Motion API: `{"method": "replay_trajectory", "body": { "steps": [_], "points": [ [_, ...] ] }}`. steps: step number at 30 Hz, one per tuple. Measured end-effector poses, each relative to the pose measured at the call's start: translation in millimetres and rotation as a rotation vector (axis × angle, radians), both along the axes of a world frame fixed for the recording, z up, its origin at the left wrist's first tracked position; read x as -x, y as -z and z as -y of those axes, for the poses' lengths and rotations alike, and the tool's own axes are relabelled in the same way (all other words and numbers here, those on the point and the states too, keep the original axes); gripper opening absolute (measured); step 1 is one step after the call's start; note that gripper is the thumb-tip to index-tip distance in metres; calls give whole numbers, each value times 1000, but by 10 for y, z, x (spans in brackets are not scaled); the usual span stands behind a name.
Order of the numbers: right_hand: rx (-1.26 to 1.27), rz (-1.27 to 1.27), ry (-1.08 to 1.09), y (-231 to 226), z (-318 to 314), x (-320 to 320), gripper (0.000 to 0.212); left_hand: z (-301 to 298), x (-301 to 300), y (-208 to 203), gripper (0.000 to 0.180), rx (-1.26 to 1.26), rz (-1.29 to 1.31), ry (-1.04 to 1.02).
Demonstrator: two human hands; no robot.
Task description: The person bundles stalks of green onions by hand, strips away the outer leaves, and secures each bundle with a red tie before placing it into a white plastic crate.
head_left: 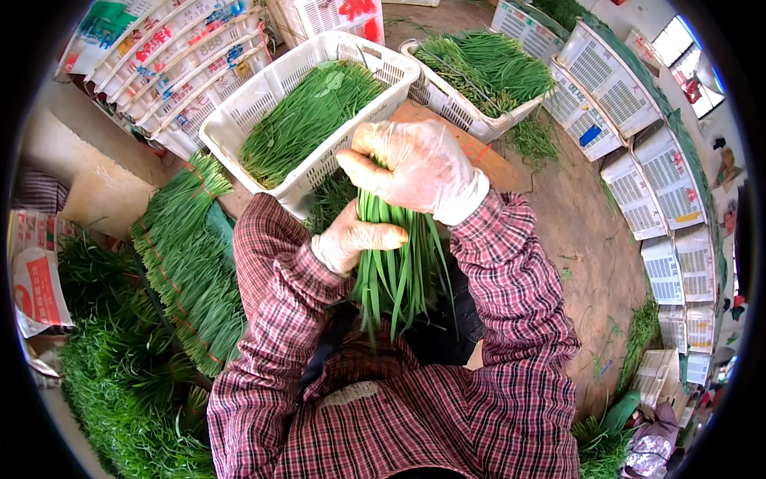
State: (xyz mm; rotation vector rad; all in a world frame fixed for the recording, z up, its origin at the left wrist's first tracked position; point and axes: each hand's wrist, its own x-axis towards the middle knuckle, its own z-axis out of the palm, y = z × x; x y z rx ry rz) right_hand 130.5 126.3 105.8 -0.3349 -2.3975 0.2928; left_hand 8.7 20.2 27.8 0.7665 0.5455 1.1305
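One bunch of long green chives (pixel 392 263) held upright at chest height, just in front of the plaid shirt, leaf tips hanging down toward the lap. Left hand (pixel 355 237), in a thin clear glove, clenched round the stalks from the left side, thumb across the front. Right hand (pixel 415 168), gloved likewise, closed over the top end of the same bunch, fingers curled down on it. Behind the hands, touching a brown board (pixel 479 152): white slatted crate (pixel 263 88) filled with loose chives laid lengthwise. Second white crate (pixel 459 108) to its right, also stocked with greens. Tied bundles (pixel 187 255) stacked in a row on the person's left, red bands apparently round each, though too small to be sure. Further white crates (pixel 638 160) lined along the right wall on the dirt floor (pixel 590 239).
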Motion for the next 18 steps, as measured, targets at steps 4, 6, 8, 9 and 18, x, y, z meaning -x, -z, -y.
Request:
{"method": "replay_trajectory", "body": {
  "steps": [4,6,8,9,18],
  "points": [
    [178,136,-1,130,41,-4,27,158,-181,108,49,81,160,-19],
    [276,356,60,201,-9,-7,33,213,-230,294,47,143,179,-83],
    [28,150,28,522,-145,-37,28,227,-308,276,56,159,202,-151],
    [-91,44,2,621,-173,-32,26,235,-294,377,57,130,220,-163],
    [1164,9,152,669,457,-491,68,336,-170,613,52,185,261,-253]
  ]
}}
